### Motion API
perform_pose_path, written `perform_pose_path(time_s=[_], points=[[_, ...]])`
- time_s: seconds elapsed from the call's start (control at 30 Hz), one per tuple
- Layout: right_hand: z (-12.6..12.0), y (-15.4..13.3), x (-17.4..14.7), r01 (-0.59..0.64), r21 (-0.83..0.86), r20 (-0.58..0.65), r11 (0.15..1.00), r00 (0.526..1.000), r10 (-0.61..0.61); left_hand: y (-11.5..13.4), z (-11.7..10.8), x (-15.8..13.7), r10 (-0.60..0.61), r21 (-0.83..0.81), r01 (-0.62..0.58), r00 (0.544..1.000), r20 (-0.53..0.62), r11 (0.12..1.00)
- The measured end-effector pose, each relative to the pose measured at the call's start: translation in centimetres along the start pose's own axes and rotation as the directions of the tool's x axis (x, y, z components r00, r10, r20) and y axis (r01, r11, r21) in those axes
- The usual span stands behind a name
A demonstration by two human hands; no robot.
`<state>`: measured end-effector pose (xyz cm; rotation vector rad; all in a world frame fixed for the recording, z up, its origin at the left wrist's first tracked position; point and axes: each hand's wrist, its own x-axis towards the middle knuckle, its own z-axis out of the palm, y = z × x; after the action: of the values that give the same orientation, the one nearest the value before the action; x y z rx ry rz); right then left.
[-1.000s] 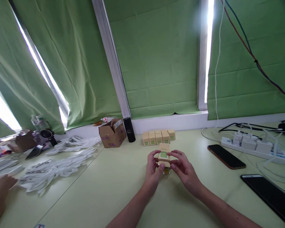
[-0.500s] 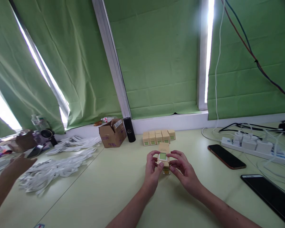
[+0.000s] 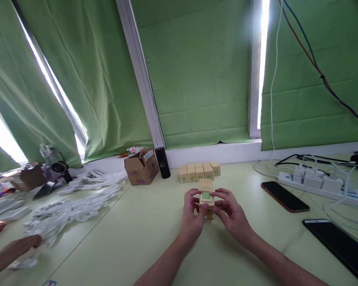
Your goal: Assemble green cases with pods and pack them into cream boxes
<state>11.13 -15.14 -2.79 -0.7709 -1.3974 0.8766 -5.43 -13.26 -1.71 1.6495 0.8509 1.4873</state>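
Note:
My left hand (image 3: pixel 193 214) and my right hand (image 3: pixel 230 212) hold a small tan cardboard box (image 3: pixel 207 185) between them above the table. Its upper flap stands raised at the far side, and a green square with a white border shows on the near part. The left thumb presses the near edge, while the right fingertips grip the opposite side. Just under the box, a small amber item with a clear, shiny base (image 3: pixel 209 215) is partly hidden; I cannot tell whether it touches the box. Farther back, several matching tan boxes (image 3: pixel 199 172) stand in a row.
A brown carton (image 3: pixel 141 169) and a black cylinder (image 3: pixel 162 163) stand by the wall. White straps (image 3: pixel 74 208) lie left, near another person's hand (image 3: pixel 30 241). To the right are two phones (image 3: pixel 285 196) and a power strip (image 3: pixel 319 184) with tangled cables.
The box's near part has tipped and shifted slightly in my fingers, and its near edge looks more closed. The other person's arm at left has moved down towards the near side.

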Motion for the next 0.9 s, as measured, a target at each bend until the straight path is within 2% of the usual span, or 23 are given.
perform_pose_path(time_s=[0.13,0.37,0.6,0.77,0.9], points=[[0.02,0.22,-0.02,-0.002,-0.006,0.005,1.0,1.0,0.002,-0.27,0.07,0.09,0.053,0.037,-0.053,0.999,-0.008,0.998],[0.05,0.48,0.08,0.005,0.002,-0.009,1.0,1.0,-0.005,-0.66,0.26,0.13,0.052,0.049,-0.048,0.996,-0.066,0.998],[0.16,0.41,-0.01,-0.01,-0.002,-0.009,1.0,1.0,0.01,-0.45,0.28,0.03,0.115,0.152,-0.098,0.988,-0.106,0.983],[-0.04,0.53,0.11,0.001,-0.008,-0.005,1.0,1.0,-0.001,-0.09,0.01,-0.15,0.222,0.248,-0.206,0.974,-0.037,0.947],[-0.03,0.6,0.2,0.034,0.031,0.003,0.999,0.999,-0.034,-0.07,-0.3,-0.33,0.308,0.368,-0.292,0.951,0.017,0.883]])
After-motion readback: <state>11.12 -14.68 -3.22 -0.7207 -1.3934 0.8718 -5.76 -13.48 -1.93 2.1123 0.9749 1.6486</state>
